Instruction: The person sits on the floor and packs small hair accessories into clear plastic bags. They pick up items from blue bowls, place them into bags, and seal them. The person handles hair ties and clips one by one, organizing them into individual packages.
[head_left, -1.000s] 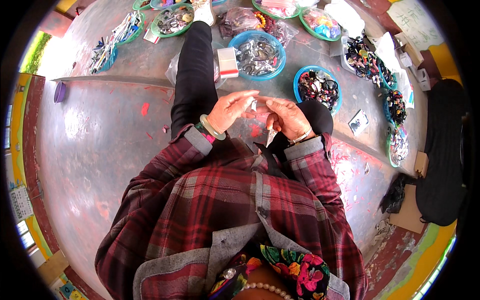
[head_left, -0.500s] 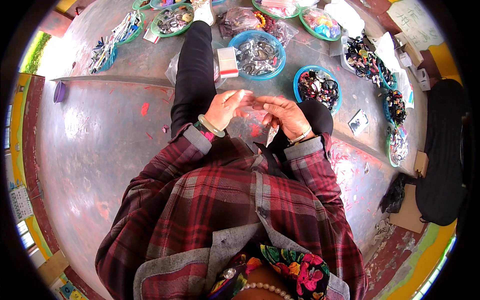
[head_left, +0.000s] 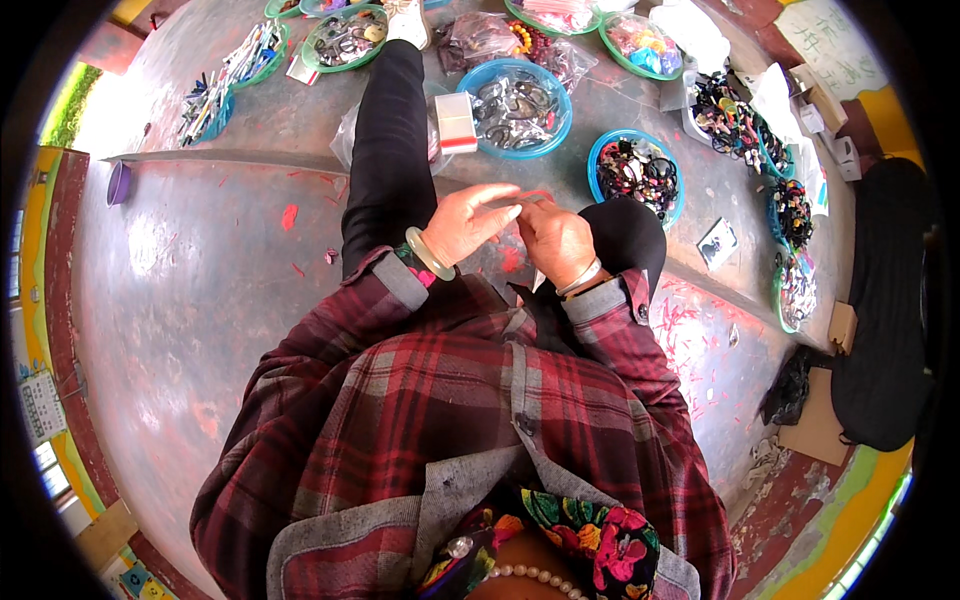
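Left hand [head_left: 465, 228], bare: fingers extended rightward, thumb set apart from index finger. Right hand [head_left: 560, 245], bare: back uppermost, fingers curled, knuckles near left thumb tip; grip contents indistinct. Left forearm [head_left: 335, 325] and right forearm [head_left: 625, 335], red-and-grey plaid-sleeved: converging forward.

The right hand [head_left: 560, 246] has rolled over: it was flat with fingers pointing left, and now it is curled, knuckles up, a little closer to the body. Its bracelet [head_left: 579, 279] lies across the back of the wrist, and a button [head_left: 642, 314] has come into view on the turned cuff [head_left: 600, 300]. More of the right knee [head_left: 628, 225] shows beside it. The left hand [head_left: 466, 230] now spreads its digits in a V. A thin red strip [head_left: 538, 194] appears at the fingertips; which hand grips it is unclear.
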